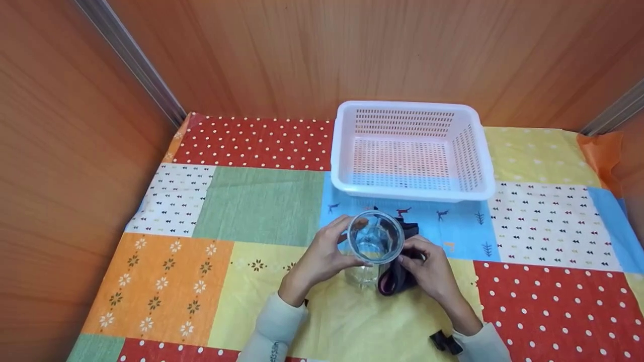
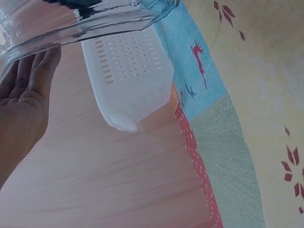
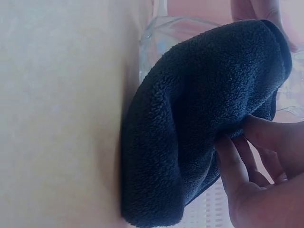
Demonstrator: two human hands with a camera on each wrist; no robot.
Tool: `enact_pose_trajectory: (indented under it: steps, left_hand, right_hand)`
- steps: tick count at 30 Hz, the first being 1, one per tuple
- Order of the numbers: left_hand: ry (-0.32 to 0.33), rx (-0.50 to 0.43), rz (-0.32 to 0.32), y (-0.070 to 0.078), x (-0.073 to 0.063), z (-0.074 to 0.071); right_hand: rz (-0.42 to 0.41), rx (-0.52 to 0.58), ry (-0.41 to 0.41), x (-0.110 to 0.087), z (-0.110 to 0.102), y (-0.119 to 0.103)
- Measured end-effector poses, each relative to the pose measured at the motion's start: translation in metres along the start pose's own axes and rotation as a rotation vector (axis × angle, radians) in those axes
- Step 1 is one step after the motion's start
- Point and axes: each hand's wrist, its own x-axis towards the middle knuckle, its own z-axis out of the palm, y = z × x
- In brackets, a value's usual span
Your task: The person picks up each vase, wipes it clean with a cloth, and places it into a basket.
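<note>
A clear glass jar [image 1: 373, 246] stands in front of the basket, its round mouth facing up toward the head camera. My left hand [image 1: 326, 251] grips its side near the rim, thumb in front and fingers behind. Against the jar's right side is a dark, fuzzy folded cloth [image 1: 392, 281]. Thumb and fingers of my right hand [image 1: 428, 266] pinch this cloth. Seen from the right wrist, the cloth [image 3: 204, 90] covers part of the glass. The left wrist view catches only the jar's edge [image 2: 95, 29] and part of the left hand [image 2: 26, 102].
Behind the hands sits a white perforated plastic basket [image 1: 412, 195]. A patchwork-patterned cloth [image 1: 261, 201] covers the table. Wood-grain panels [image 1: 282, 55] rise at the back and sides, with metal strips [image 1: 136, 63] at the corners.
</note>
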Motion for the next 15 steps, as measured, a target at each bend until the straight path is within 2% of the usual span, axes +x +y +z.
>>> enact_pose_trajectory:
  steps: [7,11,15]
  left_hand:
    - [-0.005,0.001,0.0,0.0,0.0,-0.001]
    - [-0.004,-0.002,0.005,0.0,0.0,-0.001]
    - [-0.01,-0.005,0.004,0.0,0.0,-0.001]
  right_hand:
    - [-0.015,0.09,0.0,0.001,-0.002,-0.019]
    - [-0.036,0.117,0.025,0.001,-0.003,-0.035]
    - [-0.046,0.133,0.046,0.0,-0.003,-0.041]
